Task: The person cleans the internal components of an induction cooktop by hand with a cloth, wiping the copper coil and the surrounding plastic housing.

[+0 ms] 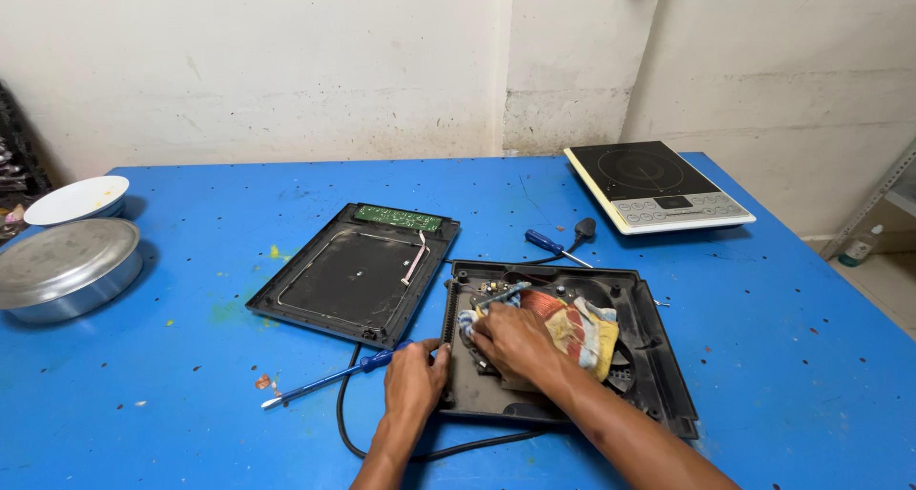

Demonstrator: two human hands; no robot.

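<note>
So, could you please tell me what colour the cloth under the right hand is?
The cloth is patterned in yellow, orange-red and white, seen best in the head view.

One view only — a head-worn camera, looking down and forward over a blue table [191, 433] toward a pale wall [286, 61] that fills the top of the frame. The table spans the full width of the frame, its far edge meeting the wall about a third of the way down. Both forearms enter from the bottom centre — close to the lens. No second view shares the scene.
</note>
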